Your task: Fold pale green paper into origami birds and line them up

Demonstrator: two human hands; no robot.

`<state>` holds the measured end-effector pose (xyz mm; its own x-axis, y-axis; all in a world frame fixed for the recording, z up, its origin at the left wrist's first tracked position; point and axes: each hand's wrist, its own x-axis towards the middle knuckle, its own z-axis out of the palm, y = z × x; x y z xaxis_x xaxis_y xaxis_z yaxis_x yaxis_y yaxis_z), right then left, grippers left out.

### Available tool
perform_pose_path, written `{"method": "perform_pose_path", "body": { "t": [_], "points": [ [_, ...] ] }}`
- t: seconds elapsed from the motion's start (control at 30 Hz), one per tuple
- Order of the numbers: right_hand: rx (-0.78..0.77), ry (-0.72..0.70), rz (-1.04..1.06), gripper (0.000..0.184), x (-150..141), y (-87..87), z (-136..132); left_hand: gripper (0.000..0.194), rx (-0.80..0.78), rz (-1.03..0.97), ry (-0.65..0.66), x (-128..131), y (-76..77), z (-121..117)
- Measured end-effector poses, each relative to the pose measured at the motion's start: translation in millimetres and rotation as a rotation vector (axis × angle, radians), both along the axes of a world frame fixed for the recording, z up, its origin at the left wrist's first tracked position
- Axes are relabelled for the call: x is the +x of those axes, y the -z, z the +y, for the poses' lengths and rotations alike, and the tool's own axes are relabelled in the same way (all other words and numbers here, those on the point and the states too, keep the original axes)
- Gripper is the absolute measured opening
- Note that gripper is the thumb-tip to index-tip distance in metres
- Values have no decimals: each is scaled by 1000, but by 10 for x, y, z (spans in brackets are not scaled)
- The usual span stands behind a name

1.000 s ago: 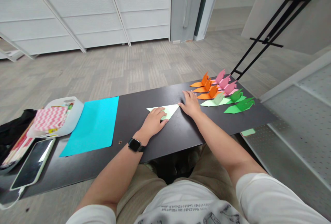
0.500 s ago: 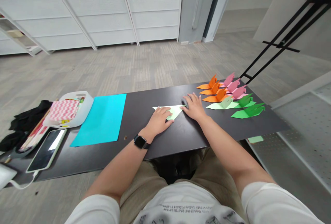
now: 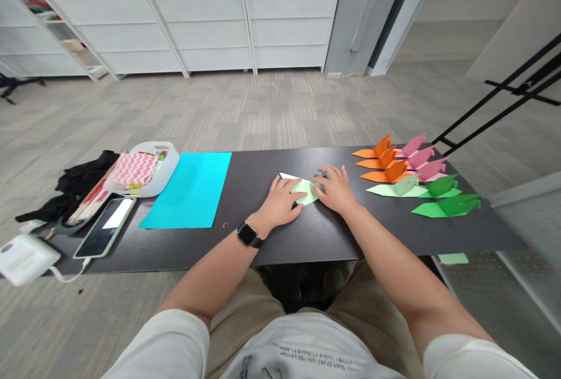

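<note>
A pale green sheet of folding paper, partly folded, lies on the dark table between my two hands. My left hand rests flat over its left part, fingers spread and fingertips on the paper. At the right edge, my right hand touches the paper with its thumb and forefinger, the other fingers stretched out on the table. Both hands cover portions of the sheet, so its full shape is hidden.
Folded paper birds stand on the right: orange, pink, pale green and green. Left are a turquoise sheet, a white basket, a phone and a cable-linked white device.
The paper has gone from a flat triangle to a smaller, angled shape between my hands. My right hand has moved closer to my left. The camera view has turned slightly left.
</note>
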<state>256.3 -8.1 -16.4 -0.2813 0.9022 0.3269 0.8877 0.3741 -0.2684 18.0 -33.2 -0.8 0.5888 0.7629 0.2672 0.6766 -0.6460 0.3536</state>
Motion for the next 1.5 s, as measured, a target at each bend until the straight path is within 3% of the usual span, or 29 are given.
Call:
{"method": "perform_pose_path", "body": {
  "t": [0.3, 0.57, 0.73, 0.93, 1.07, 1.17, 1.27, 1.37, 1.5],
  "points": [
    [-72, 31, 211, 16, 68, 44, 84, 33, -7, -32, -22, -30, -27, 49],
    [-74, 64, 152, 23, 68, 90, 106, 18, -11, -41, -29, -43, -10, 65],
    [-70, 74, 256, 18, 63, 73, 117, 18, -28, -48, -31, -48, -17, 75],
    [-86, 49, 430, 15, 118, -24, 145, 26, -31, -104, -100, -61, -12, 106],
    [2, 129, 589, 18, 152, -207, 129, 35, -63, -306, -223, -84, 22, 158],
    [103, 176, 631, 21, 65, -385, 99, 42, -256, -589, -268, -99, 44, 216],
    [173, 195, 660, 22, -170, -499, 48, 43, -605, -922, -288, -121, 22, 266],
    [227, 195, 603, 25, -448, -501, -25, 46, -911, -1165, -284, -169, -39, 291],
    [218, 121, 604, 21, -624, -415, -118, 41, -1057, -1348, -297, -232, -105, 308]
  ]
}}
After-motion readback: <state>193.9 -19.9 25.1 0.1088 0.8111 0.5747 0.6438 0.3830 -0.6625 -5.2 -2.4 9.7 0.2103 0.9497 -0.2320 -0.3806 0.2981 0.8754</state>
